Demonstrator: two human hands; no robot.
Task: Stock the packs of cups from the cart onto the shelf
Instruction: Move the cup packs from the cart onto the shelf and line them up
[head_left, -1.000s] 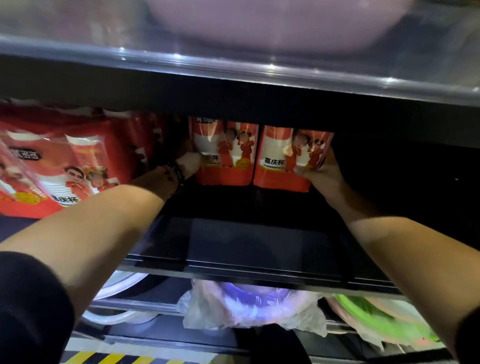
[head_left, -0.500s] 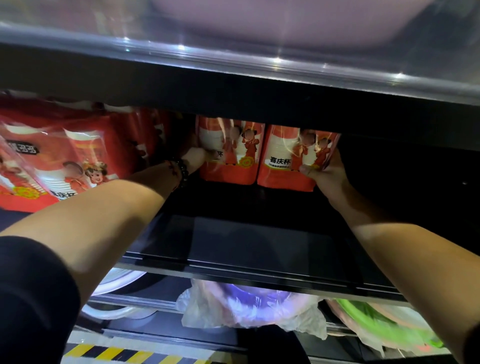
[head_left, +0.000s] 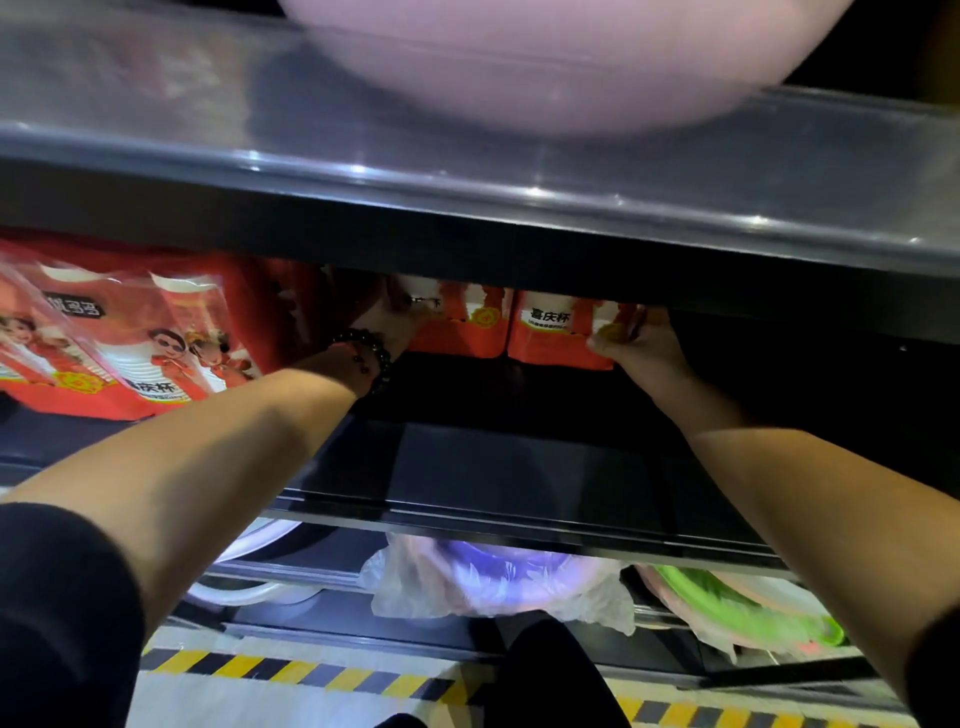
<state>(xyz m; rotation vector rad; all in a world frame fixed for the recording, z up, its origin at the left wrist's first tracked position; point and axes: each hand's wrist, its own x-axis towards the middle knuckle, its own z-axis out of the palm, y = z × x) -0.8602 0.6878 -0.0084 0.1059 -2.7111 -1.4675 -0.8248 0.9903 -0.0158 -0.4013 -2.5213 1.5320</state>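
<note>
Both packs have slid deeper onto the shelf (head_left: 519, 467). Left hand (head_left: 387, 325) presses the left pack (head_left: 457, 327); right hand (head_left: 641, 345) fingers clamp the right pack (head_left: 556, 332), upright, at twelve o'clock from both.

One head camera looks forward and down, close (arm's reach) into the dark shelf (head_left: 498, 467).
</note>
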